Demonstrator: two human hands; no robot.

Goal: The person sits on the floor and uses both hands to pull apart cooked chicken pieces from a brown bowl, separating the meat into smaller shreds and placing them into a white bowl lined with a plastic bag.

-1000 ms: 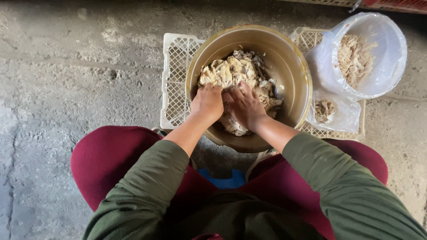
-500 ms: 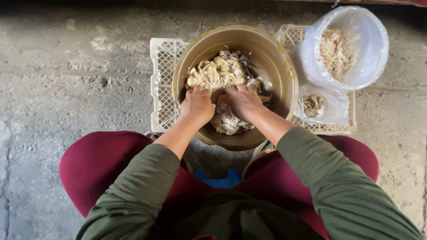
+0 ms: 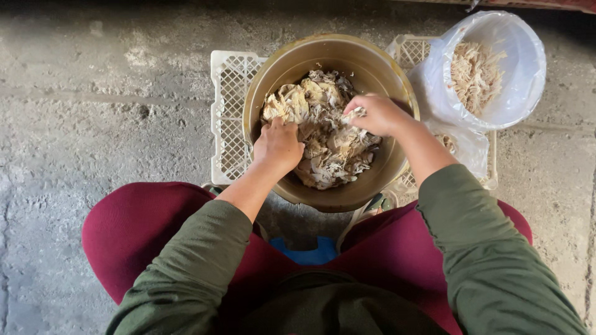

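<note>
The right hand [image 3: 379, 115] has been lifted from the pile of shredded meat [image 3: 323, 130] in the metal bowl [image 3: 385, 68], its grip pinched shut on a pale shred. The left hand [image 3: 277, 146] is kept pressed into the pile, fingers curled; its hold cannot be told.

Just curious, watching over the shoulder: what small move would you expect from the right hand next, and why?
Probably carrying its pinch across to the bag-lined bucket. The right hand is lifted above the pile in the metal bowl with a pale shred between its fingers, and the bucket beside it holds similar shreds. The left hand rests on the pile.
</note>
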